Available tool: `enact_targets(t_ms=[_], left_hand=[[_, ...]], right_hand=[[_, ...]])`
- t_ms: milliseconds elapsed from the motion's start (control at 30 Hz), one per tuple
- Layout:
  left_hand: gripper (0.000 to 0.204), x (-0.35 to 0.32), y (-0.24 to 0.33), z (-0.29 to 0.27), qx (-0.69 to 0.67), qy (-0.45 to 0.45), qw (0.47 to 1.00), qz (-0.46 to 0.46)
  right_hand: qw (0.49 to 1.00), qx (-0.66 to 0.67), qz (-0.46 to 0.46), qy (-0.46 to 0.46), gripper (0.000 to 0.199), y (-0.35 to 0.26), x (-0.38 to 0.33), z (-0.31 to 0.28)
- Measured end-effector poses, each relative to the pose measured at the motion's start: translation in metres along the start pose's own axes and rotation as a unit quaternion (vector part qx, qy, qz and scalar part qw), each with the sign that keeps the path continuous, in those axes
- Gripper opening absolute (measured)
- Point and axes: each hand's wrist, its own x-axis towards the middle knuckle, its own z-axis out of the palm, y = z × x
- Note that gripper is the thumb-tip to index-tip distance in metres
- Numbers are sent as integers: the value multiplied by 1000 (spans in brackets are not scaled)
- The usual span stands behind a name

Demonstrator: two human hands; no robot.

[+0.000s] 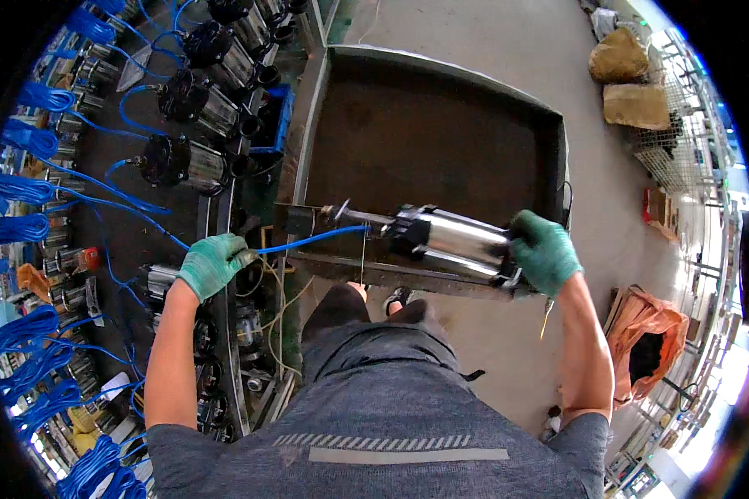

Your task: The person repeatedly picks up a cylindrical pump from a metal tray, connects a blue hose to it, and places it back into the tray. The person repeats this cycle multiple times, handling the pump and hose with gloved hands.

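My right hand (544, 252), in a green glove, grips the right end of a submersible pump (462, 239) with a shiny metal body and black end parts. The pump lies level over the near edge of a dark, shallow metal tank (433, 133). My left hand (214, 264), gloved in green too, is closed around a blue cable (308, 241). That cable runs right to the pump's left end, beside a metal fitting (341, 213) at the tank's near left corner. Blur softens the pump's right end, and the glove hides part of it.
On the left bench stand several similar pumps (193, 164) with coiled blue cables (21, 190). A blue crate (281, 121) sits between bench and tank. To the right are an orange sack (647, 341), a wire cage (666, 158) and a cardboard box (637, 106).
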Motion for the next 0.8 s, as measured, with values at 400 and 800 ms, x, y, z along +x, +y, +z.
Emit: enact_targets(t_ms=[400,800], left_hand=[[15,160,69,92,-18,306,932,192],[40,202,95,82,-47,136,961,-236]], right_hand=[[956,-293,20,12,28,27,149,38],[965,-245,-44,85,36,80,216,122]])
